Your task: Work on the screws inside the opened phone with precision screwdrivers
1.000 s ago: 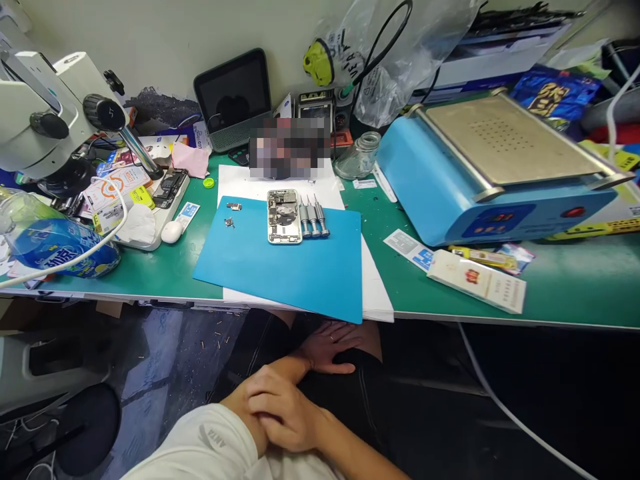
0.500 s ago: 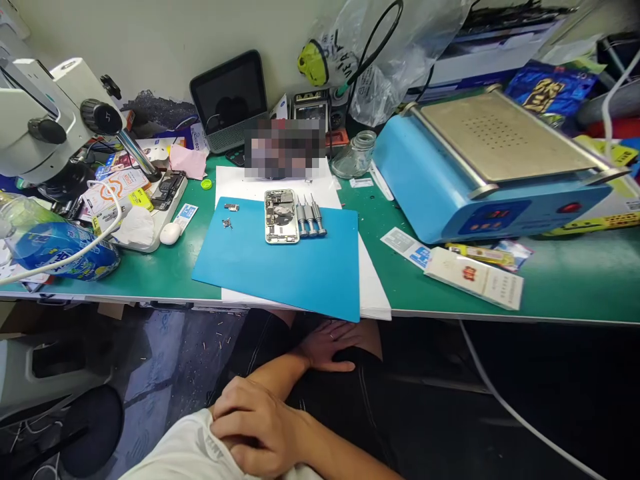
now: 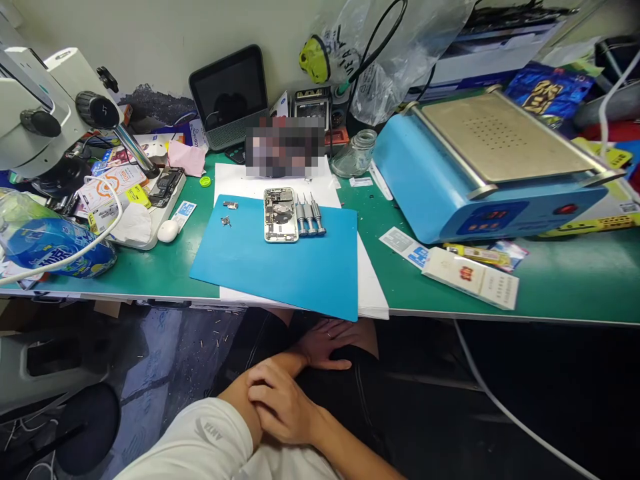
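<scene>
Toward the opened phone [image 3: 281, 215], the way lay free from its near side across the blue mat [image 3: 295, 273], and along a strip between it and the small loose parts [image 3: 227, 221] to its left. Three screwdrivers [image 3: 310, 217] crowded its right edge; well right of it rose the blue machine [image 3: 425, 180].

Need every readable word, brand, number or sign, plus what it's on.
"ANTA": white sleeve.
"VE", seemingly; rest unclear: plastic bag.
Too small or blurred: opened phone, bottle, white carton, blue packet, machine display, microscope knob, printed cards.
</scene>
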`<state>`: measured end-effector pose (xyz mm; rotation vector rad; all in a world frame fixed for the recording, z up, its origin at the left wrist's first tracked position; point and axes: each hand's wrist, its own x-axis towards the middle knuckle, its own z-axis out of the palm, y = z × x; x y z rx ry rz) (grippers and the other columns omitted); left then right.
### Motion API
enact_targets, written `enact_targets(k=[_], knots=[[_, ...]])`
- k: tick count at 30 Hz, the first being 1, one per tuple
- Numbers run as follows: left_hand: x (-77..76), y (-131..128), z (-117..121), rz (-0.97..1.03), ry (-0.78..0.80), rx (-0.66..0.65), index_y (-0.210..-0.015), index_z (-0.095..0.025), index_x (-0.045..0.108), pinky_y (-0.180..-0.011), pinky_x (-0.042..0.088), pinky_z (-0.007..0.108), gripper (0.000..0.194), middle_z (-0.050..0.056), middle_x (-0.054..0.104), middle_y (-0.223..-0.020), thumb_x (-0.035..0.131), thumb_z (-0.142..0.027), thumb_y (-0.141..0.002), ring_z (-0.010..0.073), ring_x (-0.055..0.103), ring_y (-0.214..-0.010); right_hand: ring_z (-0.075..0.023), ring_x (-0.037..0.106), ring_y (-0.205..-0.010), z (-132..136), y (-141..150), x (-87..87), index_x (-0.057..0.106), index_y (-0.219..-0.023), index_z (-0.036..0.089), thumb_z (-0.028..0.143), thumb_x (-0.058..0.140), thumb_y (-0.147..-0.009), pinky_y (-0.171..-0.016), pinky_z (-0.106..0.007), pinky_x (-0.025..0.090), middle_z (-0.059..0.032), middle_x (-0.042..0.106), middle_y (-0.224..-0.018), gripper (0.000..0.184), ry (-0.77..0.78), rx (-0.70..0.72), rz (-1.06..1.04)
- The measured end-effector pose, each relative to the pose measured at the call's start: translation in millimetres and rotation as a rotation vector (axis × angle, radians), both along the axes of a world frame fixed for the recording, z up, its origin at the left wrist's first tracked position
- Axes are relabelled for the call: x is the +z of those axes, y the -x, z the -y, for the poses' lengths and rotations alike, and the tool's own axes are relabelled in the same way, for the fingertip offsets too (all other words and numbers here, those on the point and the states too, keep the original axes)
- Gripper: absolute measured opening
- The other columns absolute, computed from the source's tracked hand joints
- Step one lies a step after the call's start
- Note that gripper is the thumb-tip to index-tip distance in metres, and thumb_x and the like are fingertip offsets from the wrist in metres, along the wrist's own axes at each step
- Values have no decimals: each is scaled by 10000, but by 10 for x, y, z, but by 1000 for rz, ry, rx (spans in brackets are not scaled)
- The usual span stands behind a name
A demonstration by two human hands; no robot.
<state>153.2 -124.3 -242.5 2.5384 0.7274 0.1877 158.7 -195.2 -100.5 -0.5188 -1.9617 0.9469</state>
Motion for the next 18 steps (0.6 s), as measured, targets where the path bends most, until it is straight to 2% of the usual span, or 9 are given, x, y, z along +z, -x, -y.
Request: enact_targets(k=[3, 5, 7, 9, 13, 15, 18], knots=[[0, 2, -3, -24, 10, -11, -1409, -204, 562, -1089, 479, 553, 464, 125, 519, -1489, 642, -417, -1005, 302, 559, -1308, -204, 579, -901, -2, 258, 226, 505, -1228, 204, 217, 464, -910, -781, -350, 535, -82, 626, -1014, 321, -63, 137, -107], [4, 5, -4, -30, 12, -12, -1402, -210, 568, -1090, 480, 546, 449, 124, 520, -1490, 636, -415, -1009, 297, 561, -1304, -190, 584, -888, -21, 397, 338, 478, -1259, 202, 250, 462, -928, -790, -326, 541, -82, 628, -1028, 335, -83, 207, -165], [9, 9, -6, -24, 8, -7, -1391, -209, 576, -1074, 497, 532, 434, 122, 535, -1471, 634, -413, -1011, 289, 577, -1281, -180, 597, -902, -44, 474, 371, 475, -1266, 202, 269, 474, -937, -818, -310, 543, -82, 641, -1047, 335, -87, 253, -195], [12, 10, -7, -12, 4, 1, -1380, -203, 582, -1050, 517, 518, 427, 121, 554, -1446, 635, -411, -1011, 280, 596, -1252, -175, 607, -899, -62, 473, 316, 486, -1258, 202, 262, 498, -915, -821, -306, 541, -80, 658, -1054, 348, -83, 265, -202], [2, 2, 1, 6, 3, 10, -1377, -201, 582, -1043, 522, 514, 425, 121, 560, -1437, 636, -410, -1011, 277, 601, -1243, -162, 589, -833, -72, 256, 51, 569, -1117, 224, 180, 534, -795, -756, -306, 512, -50, 657, -989, 327, -55, 211, -183], [-10, -4, 8, 13, 4, 9, -1381, -202, 580, -1050, 517, 519, 429, 122, 555, -1444, 636, -412, -1011, 280, 596, -1252, -157, 565, -816, -72, 95, -86, 596, -997, 237, 148, 547, -758, -726, -299, 486, -29, 646, -956, 259, -19, 149, -118], [-22, -6, 15, 19, 6, 13, -1381, -205, 582, -1055, 514, 519, 427, 121, 551, -1450, 634, -413, -1012, 281, 593, -1257, -160, 539, -811, -66, -86, -244, 608, -933, 226, 77, 521, -766, -691, -296, 450, -31, 613, -929, 240, 42, 48, -52]])
